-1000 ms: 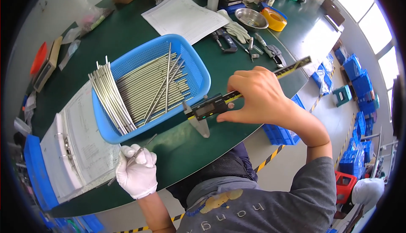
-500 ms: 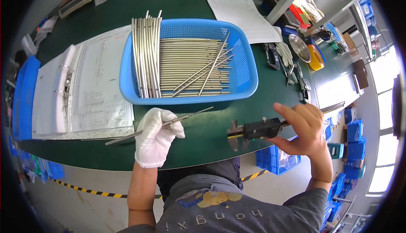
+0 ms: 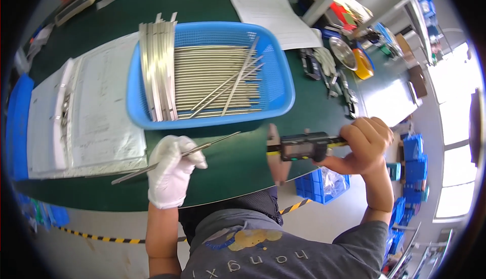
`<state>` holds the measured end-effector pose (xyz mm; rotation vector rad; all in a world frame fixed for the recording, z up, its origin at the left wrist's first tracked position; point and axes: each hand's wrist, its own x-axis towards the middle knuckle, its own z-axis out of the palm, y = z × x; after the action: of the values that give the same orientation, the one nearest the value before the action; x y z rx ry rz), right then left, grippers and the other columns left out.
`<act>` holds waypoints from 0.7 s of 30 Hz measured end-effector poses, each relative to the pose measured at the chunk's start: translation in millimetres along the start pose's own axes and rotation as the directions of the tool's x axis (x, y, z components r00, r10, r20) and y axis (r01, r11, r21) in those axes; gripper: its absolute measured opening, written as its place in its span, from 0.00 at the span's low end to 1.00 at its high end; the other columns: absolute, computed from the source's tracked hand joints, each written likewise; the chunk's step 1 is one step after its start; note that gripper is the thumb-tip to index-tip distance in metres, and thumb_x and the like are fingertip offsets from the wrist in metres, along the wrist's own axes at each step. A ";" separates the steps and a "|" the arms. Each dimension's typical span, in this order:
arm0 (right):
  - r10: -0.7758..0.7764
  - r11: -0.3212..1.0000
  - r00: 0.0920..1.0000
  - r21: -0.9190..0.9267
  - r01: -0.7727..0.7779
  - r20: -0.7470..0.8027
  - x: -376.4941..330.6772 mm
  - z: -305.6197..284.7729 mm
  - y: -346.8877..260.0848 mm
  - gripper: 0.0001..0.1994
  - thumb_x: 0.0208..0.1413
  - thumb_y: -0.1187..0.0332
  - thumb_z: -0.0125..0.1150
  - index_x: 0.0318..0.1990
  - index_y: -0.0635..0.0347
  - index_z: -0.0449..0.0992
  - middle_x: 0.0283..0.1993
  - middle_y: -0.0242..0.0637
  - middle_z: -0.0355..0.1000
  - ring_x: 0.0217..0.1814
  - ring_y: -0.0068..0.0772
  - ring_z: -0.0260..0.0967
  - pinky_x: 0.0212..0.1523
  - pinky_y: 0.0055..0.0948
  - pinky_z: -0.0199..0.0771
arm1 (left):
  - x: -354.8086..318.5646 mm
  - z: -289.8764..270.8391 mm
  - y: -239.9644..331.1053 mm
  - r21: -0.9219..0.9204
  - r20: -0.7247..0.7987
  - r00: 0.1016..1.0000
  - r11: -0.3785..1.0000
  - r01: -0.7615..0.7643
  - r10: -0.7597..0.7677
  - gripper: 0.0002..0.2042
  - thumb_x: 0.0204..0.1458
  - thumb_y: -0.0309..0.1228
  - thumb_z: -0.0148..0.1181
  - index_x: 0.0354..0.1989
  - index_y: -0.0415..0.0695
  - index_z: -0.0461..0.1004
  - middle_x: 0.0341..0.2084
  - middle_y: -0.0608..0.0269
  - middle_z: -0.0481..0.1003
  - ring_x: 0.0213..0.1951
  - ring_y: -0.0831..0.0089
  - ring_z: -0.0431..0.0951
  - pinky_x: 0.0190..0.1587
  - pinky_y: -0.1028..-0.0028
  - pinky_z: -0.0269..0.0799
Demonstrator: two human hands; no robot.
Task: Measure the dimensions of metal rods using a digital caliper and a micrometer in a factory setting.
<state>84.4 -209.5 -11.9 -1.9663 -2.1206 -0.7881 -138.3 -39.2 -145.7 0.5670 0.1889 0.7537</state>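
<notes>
My left hand, in a white glove, pinches a thin metal rod that slants up to the right and sticks out on both sides of the fingers. Its front part looks thinner than the rest. My bare right hand is closed around the beam of a digital caliper, its jaws pointing toward the rod but apart from it. Behind both hands stands a blue plastic basket of metal rods. A bundle of rods lies crosswise over its left side, and a few lie askew on top.
An open binder with sleeved sheets lies left of the basket on the green table. Paper sheets are behind it. Further right are another caliper, a metal bowl and a glove. A blue crate stands below the table edge.
The whole view has shifted a little. My right fingers have closed further around the caliper's beam, and its display has turned into sight. The left hand keeps its hold on the rod.
</notes>
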 end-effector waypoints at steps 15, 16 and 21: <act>-0.026 1.000 0.999 0.013 0.026 -0.018 6.9 -4.5 -18.0 0.17 0.36 0.55 0.62 0.25 0.60 0.70 0.13 0.27 0.53 0.11 0.22 0.50 0.12 0.22 0.47 | -1.5 -3.2 1.2 0.060 0.019 0.999 0.997 0.041 -0.042 0.09 0.53 0.28 0.43 0.31 0.34 0.66 0.26 0.53 0.69 0.28 0.67 0.72 0.32 0.70 0.70; -0.149 0.988 0.987 0.042 0.152 -0.067 5.9 -7.4 -18.9 0.16 0.39 0.57 0.61 0.30 0.61 0.71 0.14 0.27 0.55 0.12 0.22 0.51 0.13 0.22 0.48 | -0.3 -5.0 0.9 0.063 0.061 0.997 0.997 0.042 -0.046 0.09 0.53 0.28 0.44 0.31 0.34 0.66 0.26 0.53 0.69 0.29 0.67 0.72 0.33 0.70 0.71; -0.026 0.996 0.999 -0.086 0.022 -0.047 12.3 -32.5 -17.4 0.23 0.38 0.48 0.61 0.29 0.61 0.70 0.13 0.26 0.54 0.13 0.22 0.53 0.17 0.23 0.51 | 3.0 -3.2 0.6 0.058 0.066 0.997 0.997 0.047 -0.051 0.09 0.53 0.28 0.43 0.31 0.33 0.67 0.27 0.54 0.70 0.30 0.67 0.72 0.33 0.69 0.71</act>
<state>58.2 -213.8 16.5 -1.9448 -2.1207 -0.9362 -137.6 -35.4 -148.0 0.6382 0.1613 0.6821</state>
